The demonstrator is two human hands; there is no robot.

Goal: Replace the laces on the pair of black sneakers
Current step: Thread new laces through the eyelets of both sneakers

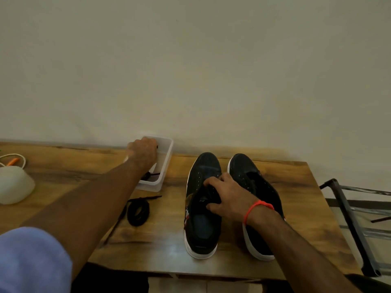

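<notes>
Past the lilac sleeve [31, 261], the left hand [143, 154] curls over the clear plastic box [167, 157] at eleven o'clock from the laceless black sneakers [202, 208], grip unclear, while right fingers [211, 181] hold one tongue; coiled black lace [138, 211] lies on the desk [160, 246], nearer the left hand.

Under the right hand [229, 197], the sneakers [202, 208] are black with white soles. A red-orange thread [257, 206] circles its wrist. Near the left hand [143, 153], a translucent white box [166, 166]; the table [165, 240] shows streaked brown wood grain.
</notes>
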